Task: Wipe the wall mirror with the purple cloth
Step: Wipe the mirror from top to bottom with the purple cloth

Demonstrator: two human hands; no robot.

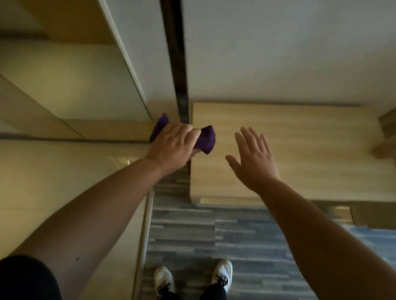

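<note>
While bunched in the left hand, purple cloth held against the lower right corner of the wall mirror, right beside the dark vertical strip at the mirror's edge. Grip of left hand: fingers curled over the middle of the cloth, thumb underneath, pinching it so that one purple end sticks out toward the mirror and the other bulges out to the right. Left forearm bare, reaching up from the lower left, with a dark sleeve at the shoulder. Right hand raised with palm facing forward, fingers straight and spread, holding nothing; whether touching the light wooden panel behind it or hovering just off it, cannot tell. Right forearm bare, entering from the lower right. Mirror surface reflecting beige and white walls and ceiling lines at a slant; reflected detail soft and blurred. Plain white wall above the wooden panel, to the right of the dark strip. Grey and blue striped carpet underfoot. Two white shoes with dark laces visible at the bottom edge, below dark trouser legs, toes pointing toward the wall. Small blurred tan object at the far right edge, not identifiable.
</note>
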